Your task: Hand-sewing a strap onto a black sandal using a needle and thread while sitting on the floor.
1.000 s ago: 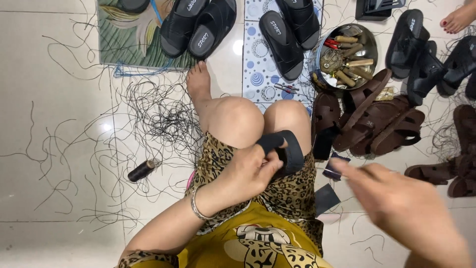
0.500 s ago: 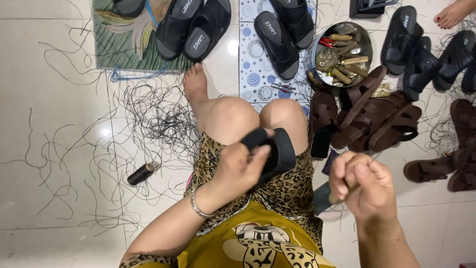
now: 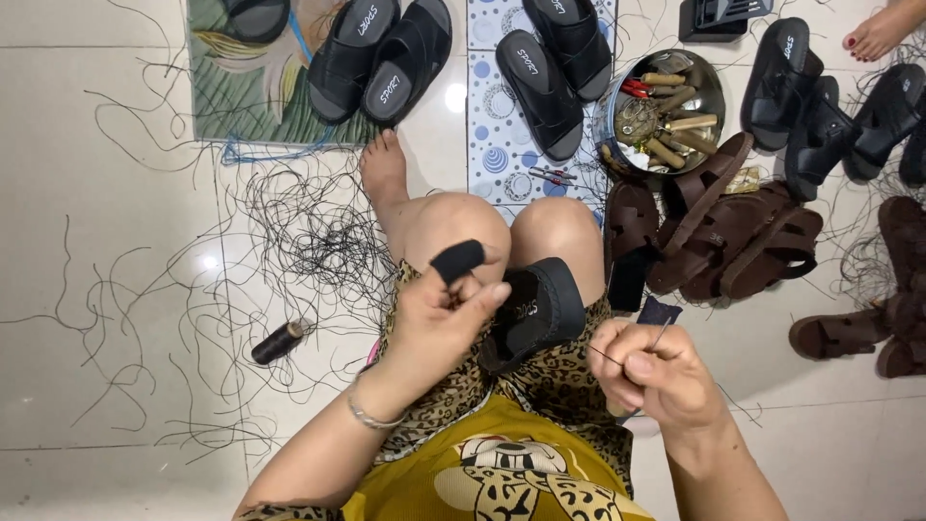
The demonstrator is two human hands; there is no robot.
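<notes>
My left hand [image 3: 439, 314] grips a black sandal [image 3: 532, 311] over my lap, one fingertip covered by a black finger guard [image 3: 456, 260]. The sandal's strap faces up, just below my knees. My right hand [image 3: 648, 371] is closed on a thin needle [image 3: 660, 336] with a dark thread running from it toward the sandal. The needle's tip sits a little to the right of the sandal, near a dark piece of material [image 3: 659, 311].
Loose black thread [image 3: 289, 232] and a dark thread spool [image 3: 278, 342] lie on the tiled floor at left. Black sandals [image 3: 386, 53] sit on mats ahead, brown sandals [image 3: 719, 232] at right. A round tin of tools [image 3: 666, 111] stands beyond my knees. Another person's foot [image 3: 880, 34] shows top right.
My right hand has drawn in from the lower right and closed on the needle beside the sandal. My left hand has turned the sandal and lowered it toward my lap.
</notes>
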